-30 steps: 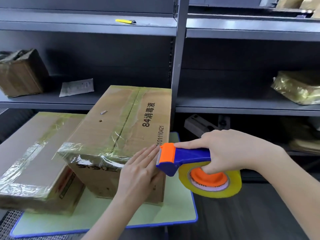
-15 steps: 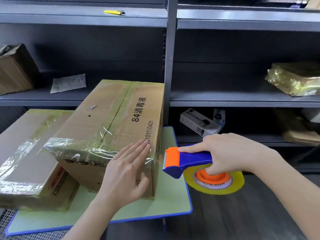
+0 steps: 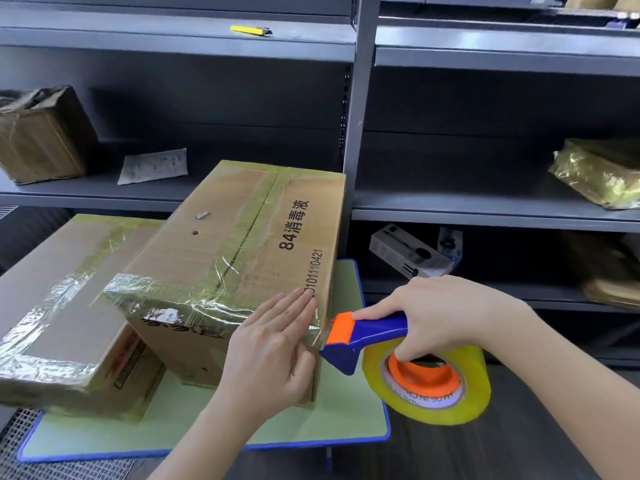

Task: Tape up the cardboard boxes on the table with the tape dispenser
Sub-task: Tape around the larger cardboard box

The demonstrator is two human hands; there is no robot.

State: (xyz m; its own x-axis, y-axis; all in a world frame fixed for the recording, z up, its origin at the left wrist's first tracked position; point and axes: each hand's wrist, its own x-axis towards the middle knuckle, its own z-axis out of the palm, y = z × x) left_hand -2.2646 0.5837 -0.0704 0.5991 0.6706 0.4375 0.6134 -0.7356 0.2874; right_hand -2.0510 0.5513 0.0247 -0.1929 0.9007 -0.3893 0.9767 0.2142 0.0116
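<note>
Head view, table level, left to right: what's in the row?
Low tape-wrapped cardboard box → taller brown cardboard box printed "84" → blue-and-orange tape dispenser → right hand gripping it. The left hand lies flat on the taller box's near right corner, overlapping it, so it is left unplaced.

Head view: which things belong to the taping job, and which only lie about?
For the job: printed box, lower box beside it, tape dispenser, left hand, right hand.
Lying about: yellow tool, paper sheet, brown parcel, gold-wrapped parcel, white carton.
</note>
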